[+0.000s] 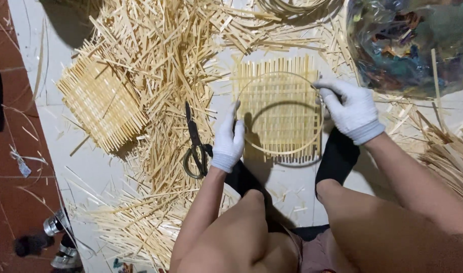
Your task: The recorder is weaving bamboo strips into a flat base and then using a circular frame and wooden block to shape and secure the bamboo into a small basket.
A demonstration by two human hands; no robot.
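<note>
Both my hands wear white gloves. My left hand [228, 139] grips the left side of a thin bamboo hoop [282, 152]. The hoop's right side is pinched by my right hand [351, 108]. It is held flat over a square woven bamboo mat [278, 96] lying on the pale floor. My feet in black socks [337, 156] rest just below the mat, and my bare knees fill the bottom of the view.
Black scissors [195, 144] lie left of my left hand. Several woven mats sit in a stack [101, 103] at the left amid loose bamboo strips [160, 55]. A clear plastic bag [413, 43] is at the top right. More strips [451, 151] lie at the right.
</note>
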